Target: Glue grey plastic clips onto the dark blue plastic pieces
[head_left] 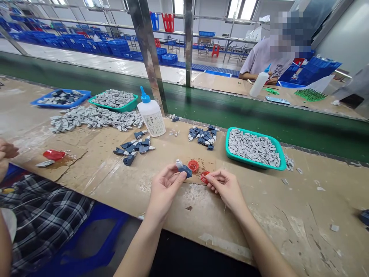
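My left hand point(167, 182) is closed on a dark blue plastic part point(186, 170) with a light grey piece at its top, held just above the table. My right hand point(223, 184) has its fingers pinched together at the rim of a red cap point(204, 177); whatever is between the fingertips is too small to make out. Another red cap point(193, 166), with wet liquid inside, sits between the hands on a stained cardboard piece. Beyond it lies a pile of blue-and-grey parts point(202, 135), and a second such pile point(135, 146) is to the left.
A white squeeze bottle point(152, 117) with a blue nozzle stands behind the piles. At right is a teal tray point(284, 163) of small grey pieces. Loose grey parts point(95, 118) spread at left. A neighbour's hand point(8, 149) shows at the left edge; another person point(271, 57) sits opposite.
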